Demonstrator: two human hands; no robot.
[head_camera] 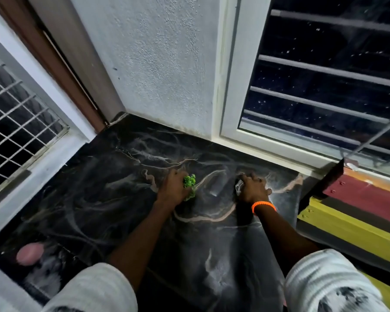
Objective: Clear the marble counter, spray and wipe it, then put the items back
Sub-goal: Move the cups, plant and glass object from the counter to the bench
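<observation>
Marble counter point(113, 199), black with pale veins, carries two hands. Left hand point(173, 188) grips one green leafy sprig point(189, 184) at counter centre. Right hand point(253, 190), with one orange wristband point(263, 206), curls round one shiny clear object point(239, 186), identity unclear. Two barred windows point(324, 75) flank it.

The marble counter point(113, 199) fills the corner below a wall point(158, 64), with a grilled window point(16, 113) on its left and a barred window point(324, 75) far right. The left hand point(173, 188), holding a small leafy sprig point(189, 184), is at the counter's middle; the right hand point(253, 188), wearing a wristband point(263, 206), grips a shiny object point(239, 186) just right of it. A striped ledge point(351, 212) lies right of the counter. A rounded object point(29, 253) sits near left.
</observation>
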